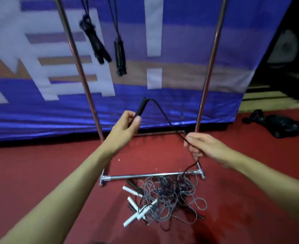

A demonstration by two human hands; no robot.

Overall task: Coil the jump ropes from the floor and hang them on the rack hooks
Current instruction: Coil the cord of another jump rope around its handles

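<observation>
My left hand [127,125] grips the black handle [141,107] of a black jump rope, held upright above the rack's base. Its cord [164,115] runs down and right into my right hand [200,147], whose fingers are curled round it. Below that hand the cord drops into a tangled pile of jump ropes [164,196] on the red floor, with grey and black cords and several white handles [132,191]. Two coiled black ropes [96,43] [120,55] hang from the metal rack [209,67] at the upper left.
The rack's two uprights and its chrome base bar [145,176] frame the space in front of me. A blue and white banner [180,50] hangs behind it. A black object [275,125] lies on the red floor at the right.
</observation>
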